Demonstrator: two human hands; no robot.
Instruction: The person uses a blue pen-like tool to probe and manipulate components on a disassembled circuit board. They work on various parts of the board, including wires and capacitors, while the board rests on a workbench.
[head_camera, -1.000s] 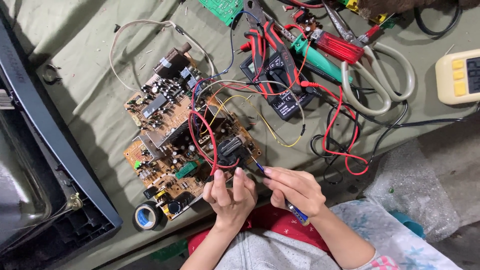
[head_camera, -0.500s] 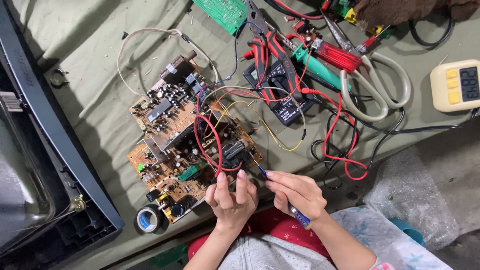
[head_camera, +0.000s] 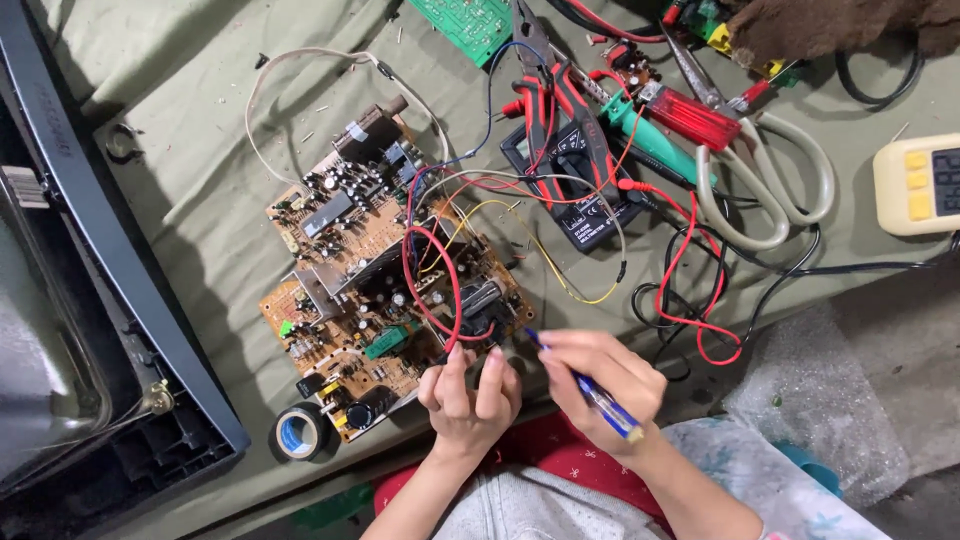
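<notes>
Circuit board (head_camera: 370, 290), brown, densely populated, wire-tangled
</notes>
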